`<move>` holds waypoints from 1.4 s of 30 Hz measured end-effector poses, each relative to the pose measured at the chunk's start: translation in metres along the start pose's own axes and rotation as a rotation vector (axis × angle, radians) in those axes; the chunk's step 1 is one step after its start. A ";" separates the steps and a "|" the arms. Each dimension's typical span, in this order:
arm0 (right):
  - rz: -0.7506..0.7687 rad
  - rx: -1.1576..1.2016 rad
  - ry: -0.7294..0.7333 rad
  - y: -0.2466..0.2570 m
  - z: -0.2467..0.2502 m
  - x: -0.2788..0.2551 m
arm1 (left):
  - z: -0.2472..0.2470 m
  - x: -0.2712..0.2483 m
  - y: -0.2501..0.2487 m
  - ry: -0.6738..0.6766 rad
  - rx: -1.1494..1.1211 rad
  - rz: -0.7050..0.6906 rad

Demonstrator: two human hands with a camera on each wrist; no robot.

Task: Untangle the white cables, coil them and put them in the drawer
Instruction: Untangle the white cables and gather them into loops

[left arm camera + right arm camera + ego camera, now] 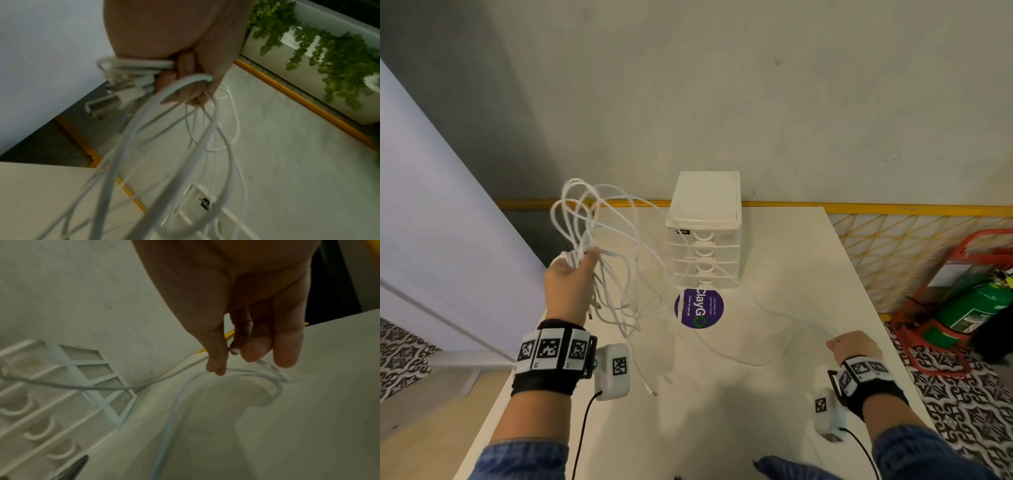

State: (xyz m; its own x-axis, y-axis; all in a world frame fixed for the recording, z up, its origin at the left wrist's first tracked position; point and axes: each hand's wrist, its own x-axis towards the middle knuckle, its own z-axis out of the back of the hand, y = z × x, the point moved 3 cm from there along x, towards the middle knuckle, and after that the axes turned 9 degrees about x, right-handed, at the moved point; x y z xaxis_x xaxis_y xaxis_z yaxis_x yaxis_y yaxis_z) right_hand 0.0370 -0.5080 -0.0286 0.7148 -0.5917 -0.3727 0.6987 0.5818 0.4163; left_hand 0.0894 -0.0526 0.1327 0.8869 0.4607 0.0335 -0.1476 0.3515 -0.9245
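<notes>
My left hand (575,270) is raised above the table's left side and grips a tangled bundle of white cables (602,240). Loops stand above the fist and loose strands hang down to the table. In the left wrist view the fingers (185,78) curl round the cables (144,129), with plug ends beside them. One long white cable (756,308) runs from the bundle across the table to my right hand (852,346). That hand (230,352) pinches the cable's end (174,374) between thumb and fingers, low over the table. The white drawer unit (703,233) stands at the back, drawers closed.
A purple round sticker (698,308) lies on the white table (774,394) in front of the drawers. A yellow rail (859,207) runs along the far edge. A green fire extinguisher (976,308) in a red stand sits on the floor at the right.
</notes>
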 end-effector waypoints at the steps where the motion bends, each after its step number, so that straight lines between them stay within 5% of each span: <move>1: -0.002 -0.025 0.011 -0.001 -0.001 -0.001 | 0.004 0.003 0.002 -0.025 -0.013 0.021; 7: 0.316 -0.059 0.199 0.055 -0.023 -0.029 | -0.011 -0.010 -0.011 0.174 0.069 -0.096; 10: 0.418 -0.122 0.082 0.093 -0.008 -0.051 | -0.021 -0.016 -0.014 0.261 0.060 -0.095; 13: 0.630 0.094 0.000 0.136 0.017 -0.087 | -0.033 -0.031 -0.022 0.388 -0.044 -0.088; 17: 0.873 0.384 0.437 0.172 0.002 -0.137 | -0.055 -0.053 -0.035 0.609 -0.139 -0.114; 19: 0.856 0.509 0.508 0.175 -0.006 -0.145 | -0.062 -0.054 -0.037 0.692 -0.152 -0.100; 25: 0.424 1.240 0.756 0.174 0.021 -0.154 | -0.070 -0.057 -0.037 0.760 -0.008 -0.129; 30: 0.624 0.972 0.642 0.173 0.009 -0.162 | -0.077 -0.067 -0.040 0.841 -0.017 -0.099; 32: 0.664 0.898 0.430 0.164 0.007 -0.149 | -0.071 -0.064 -0.041 0.800 -0.038 -0.073; 36: 0.576 0.963 0.102 0.132 0.017 -0.101 | -0.046 -0.045 -0.037 0.556 0.048 -0.079; 42: 0.540 0.622 -0.001 0.098 0.012 -0.068 | -0.036 -0.041 -0.036 0.492 0.135 -0.144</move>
State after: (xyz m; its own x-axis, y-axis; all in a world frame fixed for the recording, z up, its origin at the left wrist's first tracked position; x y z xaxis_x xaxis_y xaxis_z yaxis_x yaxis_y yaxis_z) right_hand 0.0566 -0.4173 0.0482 0.9475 -0.3197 0.0113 0.1141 0.3709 0.9216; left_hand 0.0742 -0.1134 0.1509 0.9981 -0.0259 -0.0554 -0.0350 0.4995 -0.8656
